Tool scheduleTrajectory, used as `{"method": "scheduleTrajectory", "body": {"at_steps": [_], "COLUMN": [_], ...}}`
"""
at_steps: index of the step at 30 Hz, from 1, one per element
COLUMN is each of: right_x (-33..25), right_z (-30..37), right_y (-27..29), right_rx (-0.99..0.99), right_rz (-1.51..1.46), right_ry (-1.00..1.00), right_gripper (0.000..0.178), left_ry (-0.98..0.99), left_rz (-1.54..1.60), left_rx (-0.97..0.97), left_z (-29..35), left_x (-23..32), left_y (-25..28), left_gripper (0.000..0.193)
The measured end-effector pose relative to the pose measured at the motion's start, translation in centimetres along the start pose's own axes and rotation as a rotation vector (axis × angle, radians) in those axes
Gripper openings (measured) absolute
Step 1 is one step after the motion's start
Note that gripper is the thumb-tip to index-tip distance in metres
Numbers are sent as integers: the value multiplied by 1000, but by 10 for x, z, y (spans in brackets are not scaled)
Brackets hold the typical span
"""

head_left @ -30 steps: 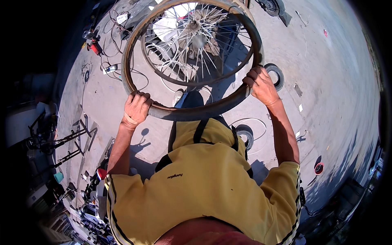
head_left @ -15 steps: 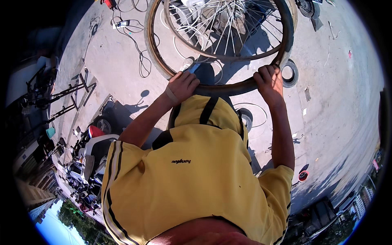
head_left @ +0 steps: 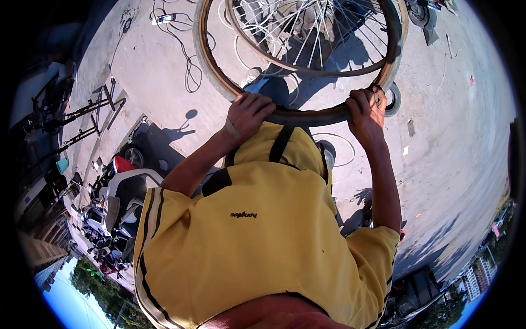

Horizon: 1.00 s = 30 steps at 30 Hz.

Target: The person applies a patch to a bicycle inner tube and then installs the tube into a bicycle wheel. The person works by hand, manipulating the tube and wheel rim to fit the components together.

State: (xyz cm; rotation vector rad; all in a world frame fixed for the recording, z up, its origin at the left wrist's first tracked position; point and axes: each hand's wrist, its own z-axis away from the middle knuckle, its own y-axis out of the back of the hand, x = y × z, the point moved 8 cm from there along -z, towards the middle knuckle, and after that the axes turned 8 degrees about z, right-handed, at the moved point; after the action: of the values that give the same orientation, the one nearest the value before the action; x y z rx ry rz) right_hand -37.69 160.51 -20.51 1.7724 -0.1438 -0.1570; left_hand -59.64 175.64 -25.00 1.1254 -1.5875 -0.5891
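Both my hands grip the near edge of a black and brown bicycle tyre (head_left: 312, 117). My left hand (head_left: 250, 114) curls its fingers over the tyre's near left part, and my right hand (head_left: 367, 114) does the same on the near right part. A spoked bicycle wheel rim (head_left: 307, 71) lies within the tyre's loop. Along the near side a wide gap parts tyre from rim; toward the right they come close together. The top of both is cut off by the picture's edge.
Pale cables (head_left: 193, 77) lie on the concrete at the left. A small tyre (head_left: 393, 100) is just beyond my right hand. Dark metal frames (head_left: 98, 118) and a parked white scooter (head_left: 129, 183) stand along the left. Another small wheel part (head_left: 417, 13) sits at the far right.
The tyre's near edge and the rim have shifted slightly up in the picture and to the right. My right hand has moved a little right; both hands keep their grip.
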Motion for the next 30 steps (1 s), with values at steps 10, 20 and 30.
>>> {"method": "scheduleTrajectory", "body": {"at_steps": [10,20,30], "right_x": [-38,-47,118], "right_z": [-6,-22,-34], "right_y": [-13,-13,20], "right_rx": [-134,-319,274], "right_rz": [-56,-61,-396], "right_ry": [114,19,-805], "right_gripper": [16,22,77], "left_ry": [74,71,-99], "left_rz": [-11,-105,-46], "left_rx": [-44,-272,-234], "left_z": [-10,-16,-20], "left_x": [7,4,8], "left_y": [-4,-21,-10], "left_gripper": [33,39,52]}}
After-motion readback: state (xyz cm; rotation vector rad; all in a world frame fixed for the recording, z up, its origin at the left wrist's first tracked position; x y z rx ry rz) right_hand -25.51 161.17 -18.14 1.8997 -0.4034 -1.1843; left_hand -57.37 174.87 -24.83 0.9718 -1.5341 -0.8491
